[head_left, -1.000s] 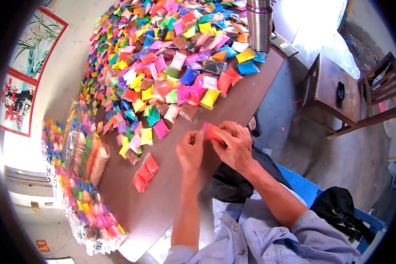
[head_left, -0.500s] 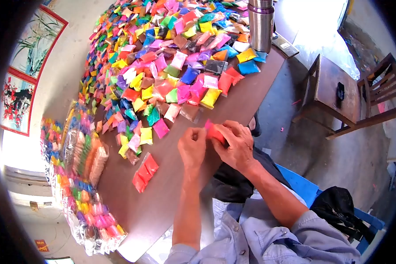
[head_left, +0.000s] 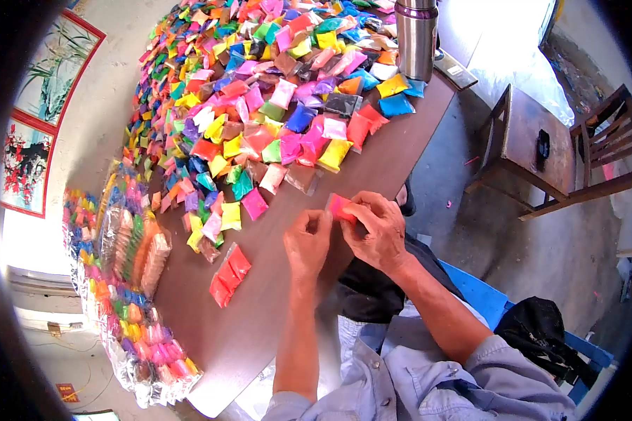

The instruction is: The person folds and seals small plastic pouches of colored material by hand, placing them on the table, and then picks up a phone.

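Observation:
Pinched between the fingers of my right hand (head_left: 376, 231) is a pink-red packet (head_left: 340, 208). My left hand (head_left: 307, 238) is just left of it, thumb and fingertips pressed together at the packet's clear edge; whether they grip it is too small to tell. Both hands are above the near edge of the brown table (head_left: 274, 266). Left of my left hand, a group of red packets (head_left: 229, 275) lies on the table. Beyond my hands spreads a big heap of small colourful packets (head_left: 274, 105).
Clear bags of colourful packets (head_left: 140, 330) line the table's left side. A steel flask (head_left: 416, 42) stands at the far right edge, beside a flat dark object (head_left: 455, 70). A wooden chair (head_left: 541, 144) is on the floor at the right, near a blue container (head_left: 474, 288).
The pink-red packet has tilted and shows less of itself between my hands. My left hand has shifted slightly right. The red packets on the table have stayed put.

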